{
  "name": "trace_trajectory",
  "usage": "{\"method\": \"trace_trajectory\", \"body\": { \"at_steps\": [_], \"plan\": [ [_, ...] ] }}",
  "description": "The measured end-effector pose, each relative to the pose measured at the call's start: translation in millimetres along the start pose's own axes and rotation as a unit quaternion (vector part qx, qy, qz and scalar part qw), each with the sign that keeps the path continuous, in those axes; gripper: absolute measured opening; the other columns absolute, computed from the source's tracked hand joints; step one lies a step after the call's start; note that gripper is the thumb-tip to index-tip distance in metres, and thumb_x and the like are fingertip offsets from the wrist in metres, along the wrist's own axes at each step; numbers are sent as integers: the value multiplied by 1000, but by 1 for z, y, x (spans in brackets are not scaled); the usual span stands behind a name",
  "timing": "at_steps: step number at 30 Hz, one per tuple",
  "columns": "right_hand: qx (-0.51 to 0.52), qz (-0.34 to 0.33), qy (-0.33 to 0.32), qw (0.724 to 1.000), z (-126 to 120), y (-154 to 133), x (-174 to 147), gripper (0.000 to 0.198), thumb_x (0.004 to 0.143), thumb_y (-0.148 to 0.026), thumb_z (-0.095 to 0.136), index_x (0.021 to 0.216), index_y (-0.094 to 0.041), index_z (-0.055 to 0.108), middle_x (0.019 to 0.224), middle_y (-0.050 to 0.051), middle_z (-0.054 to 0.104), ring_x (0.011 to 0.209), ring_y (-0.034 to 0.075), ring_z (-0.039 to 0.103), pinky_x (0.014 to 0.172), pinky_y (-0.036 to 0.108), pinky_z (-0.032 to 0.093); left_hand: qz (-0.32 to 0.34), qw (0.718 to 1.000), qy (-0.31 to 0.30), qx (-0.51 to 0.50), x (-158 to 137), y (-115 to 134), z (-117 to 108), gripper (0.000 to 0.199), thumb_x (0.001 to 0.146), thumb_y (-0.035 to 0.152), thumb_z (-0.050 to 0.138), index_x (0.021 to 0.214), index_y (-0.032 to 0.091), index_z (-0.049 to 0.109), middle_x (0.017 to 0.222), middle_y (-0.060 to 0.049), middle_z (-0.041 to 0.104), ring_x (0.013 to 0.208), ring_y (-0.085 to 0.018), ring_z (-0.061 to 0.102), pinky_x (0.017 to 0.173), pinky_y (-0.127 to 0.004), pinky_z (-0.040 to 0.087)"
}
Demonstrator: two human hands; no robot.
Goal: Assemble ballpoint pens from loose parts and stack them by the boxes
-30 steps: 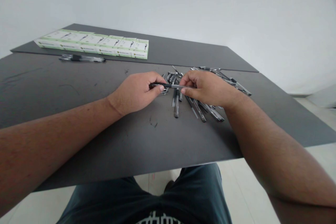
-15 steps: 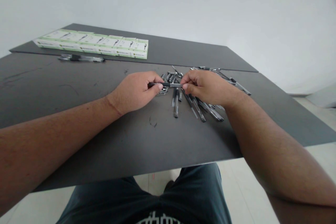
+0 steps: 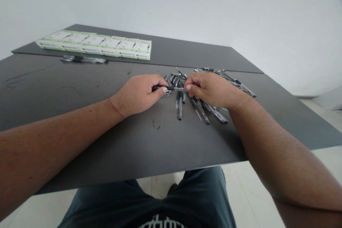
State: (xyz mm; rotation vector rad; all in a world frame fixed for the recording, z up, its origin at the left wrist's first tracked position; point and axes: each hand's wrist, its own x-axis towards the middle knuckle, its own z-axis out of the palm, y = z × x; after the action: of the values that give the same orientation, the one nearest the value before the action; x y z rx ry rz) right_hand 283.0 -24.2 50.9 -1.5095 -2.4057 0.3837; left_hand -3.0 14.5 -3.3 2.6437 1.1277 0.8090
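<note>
A black and clear pen lies level between my two hands above the table. My left hand is closed on its dark left part, thumb and fingers pinching it. At the clear right end, the fingertips of my right hand pinch the same pen; its very tip is hidden in them. Beneath and around my right hand spreads a loose pile of pens and clear pen parts, partly covered by that hand. One loose pen points toward me below the held one.
A row of several white and green boxes stands on the back left of the dark grey table. In front of them lies a small bundle of pens. A pale wall rises behind the table.
Both hands stay almost where they were, still pinching the pen. The pen has dipped very slightly; the piles and boxes have not moved.
</note>
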Motion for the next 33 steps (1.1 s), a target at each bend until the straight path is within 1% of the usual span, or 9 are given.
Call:
{"method": "trace_trajectory", "body": {
  "at_steps": [4, 7, 10, 13, 19, 25, 28, 30, 33],
  "plan": [
    [15, -5, 4, 1000, 3, -2, -1, 17, 106, -32, 64, 109, -23, 79, 92, 2, 86, 84, 22, 76, 79, 33, 49, 66, 998, 10, 18, -1, 0, 0, 37, 110, 42, 60, 124, 21, 87, 116, -11, 89, 113, -30, 83, 106, -42, 62],
    [32, -4, 1, 999, 7, -5, -2, 21, 105, -33, 65, 116, -24, 80, 91, 2, 87, 82, 23, 76, 78, 34, 50, 132, 990, -5, 47, -1, -1, -5, 38, 114, 40, 57, 128, 20, 86, 119, -13, 88, 120, -31, 81, 112, -45, 62],
    [34, 9, 30, 999, 8, -5, -2, 25, 105, -35, 65, 121, -24, 80, 90, 3, 85, 79, 23, 75, 76, 35, 51, 144, 985, -12, 90, 5, -13, -16, 41, 117, 39, 52, 132, 19, 84, 123, -14, 87, 124, -33, 80, 116, -48, 61],
    [11, 21, 49, 999, 6, -3, -1, 30, 106, -39, 66, 127, -25, 81, 92, 3, 86, 80, 24, 76, 75, 36, 50, 79, 987, 0, 137, 15, -43, -32, 44, 115, 38, 49, 131, 17, 84, 125, -16, 87, 126, -36, 80, 118, -54, 61],
    [6, 29, 46, 999, 5, -3, -1, 36, 105, -41, 65, 132, -23, 82, 89, 3, 84, 78, 24, 75, 74, 36, 51, -64, 978, 13, 200, 20, -124, -66, 47, 107, 37, 53, 132, 16, 86, 137, -19, 87, 131, -42, 79, 120, -60, 58],
    [3, 21, 35, 999, 6, -2, -1, 36, 105, -41, 67, 133, -24, 82, 89, 2, 84, 77, 24, 75, 73, 35, 51, -179, 932, -106, 298, 2, -189, -95, 51, 103, 42, 53, 134, 21, 88, 140, -15, 87, 141, -39, 75, 126, -51, 50],
    [0, 15, 25, 1000, 6, -1, -2, 36, 104, -41, 69, 134, -24, 81, 90, 2, 85, 77, 24, 76, 73, 35, 51, -246, 920, -103, 289, -10, -214, -105, 46, 96, 51, 65, 127, 29, 90, 134, -9, 90, 140, -37, 74, 121, -45, 49],
    [1, 12, 17, 1000, 6, -1, -3, 35, 105, -41, 69, 135, -25, 81, 90, 3, 85, 78, 24, 77, 74, 36, 52, -280, 916, -102, 268, -16, -228, -109, 47, 92, 59, 70, 121, 29, 91, 130, -9, 90, 140, -39, 72, 117, -47, 49],
    [5, 5, 10, 1000, 7, -1, -4, 36, 107, -41, 68, 137, -25, 80, 92, 3, 86, 79, 24, 78, 74, 36, 52, -289, 921, -100, 241, -24, -242, -112, 57, 93, 72, 70, 121, 26, 89, 125, -9, 90, 144, -41, 66, 117, -52, 46]
  ]
}}
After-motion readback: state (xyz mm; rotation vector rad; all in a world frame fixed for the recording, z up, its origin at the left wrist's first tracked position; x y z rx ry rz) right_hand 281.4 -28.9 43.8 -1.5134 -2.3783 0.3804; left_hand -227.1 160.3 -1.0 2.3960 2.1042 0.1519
